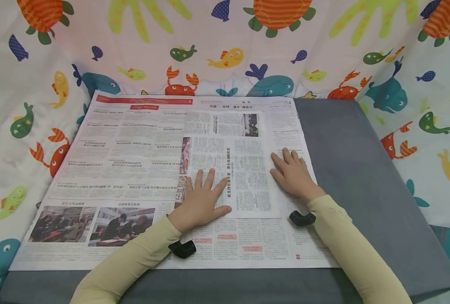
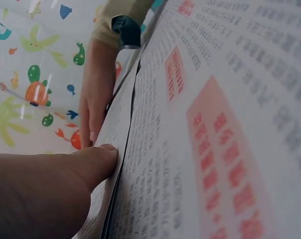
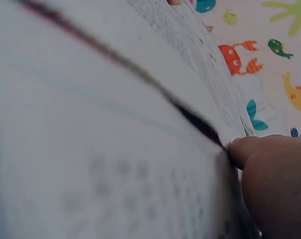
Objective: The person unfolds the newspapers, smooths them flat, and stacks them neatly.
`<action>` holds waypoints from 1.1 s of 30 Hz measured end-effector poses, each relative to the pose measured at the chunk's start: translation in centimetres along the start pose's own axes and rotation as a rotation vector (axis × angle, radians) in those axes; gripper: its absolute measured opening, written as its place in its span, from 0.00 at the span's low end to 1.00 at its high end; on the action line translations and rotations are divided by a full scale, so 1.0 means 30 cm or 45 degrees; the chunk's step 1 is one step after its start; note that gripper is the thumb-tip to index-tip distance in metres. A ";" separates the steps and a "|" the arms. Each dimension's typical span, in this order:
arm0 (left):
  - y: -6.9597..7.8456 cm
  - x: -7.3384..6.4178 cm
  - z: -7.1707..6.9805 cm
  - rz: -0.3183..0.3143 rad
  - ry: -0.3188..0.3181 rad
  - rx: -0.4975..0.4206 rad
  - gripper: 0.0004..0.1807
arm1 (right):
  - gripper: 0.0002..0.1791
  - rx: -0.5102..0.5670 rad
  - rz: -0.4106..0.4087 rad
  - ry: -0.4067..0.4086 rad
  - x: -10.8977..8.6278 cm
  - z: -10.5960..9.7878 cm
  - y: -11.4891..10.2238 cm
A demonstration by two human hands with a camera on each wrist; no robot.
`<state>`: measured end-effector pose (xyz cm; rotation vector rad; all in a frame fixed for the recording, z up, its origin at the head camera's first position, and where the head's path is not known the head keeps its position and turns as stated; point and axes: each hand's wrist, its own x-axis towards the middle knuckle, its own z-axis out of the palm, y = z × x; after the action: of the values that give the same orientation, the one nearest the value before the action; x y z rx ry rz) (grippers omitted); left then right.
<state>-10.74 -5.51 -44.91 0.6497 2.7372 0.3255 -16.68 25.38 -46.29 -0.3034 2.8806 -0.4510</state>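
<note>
A large newspaper sheet (image 1: 114, 177) lies spread out, and a smaller folded newspaper (image 1: 251, 177) rests on its right half. My left hand (image 1: 203, 200) presses flat on the folded newspaper's lower left part, fingers spread and thumb pointing right. On its right edge lies my right hand (image 1: 295, 175), fingers extended over the edge and the sheet beneath. In the left wrist view the left thumb (image 2: 98, 162) touches the paper close to a raised edge. The right thumb (image 3: 245, 149) rests at a paper edge with a thin dark gap in the right wrist view.
The newspapers lie on a grey table (image 1: 346, 169), which shows at the right and along the front. A white cloth (image 1: 141, 55) printed with sea animals hangs behind and at both sides. Black wrist mounts (image 1: 183, 249) sit at both cuffs, just above the paper.
</note>
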 end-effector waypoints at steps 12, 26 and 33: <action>0.027 0.026 -0.031 -0.041 -0.018 -0.061 0.45 | 0.34 0.014 0.004 0.072 -0.028 0.014 0.025; 0.323 0.255 -0.020 0.114 -0.177 0.086 0.59 | 0.33 0.017 0.025 0.127 -0.044 0.034 0.029; 0.335 0.252 0.001 0.114 -0.168 0.124 0.66 | 0.33 0.001 0.030 0.126 -0.042 0.041 0.026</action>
<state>-13.16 6.80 -43.89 0.7918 2.6163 0.1636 -15.32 26.05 -47.46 -0.2538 2.9766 -0.4760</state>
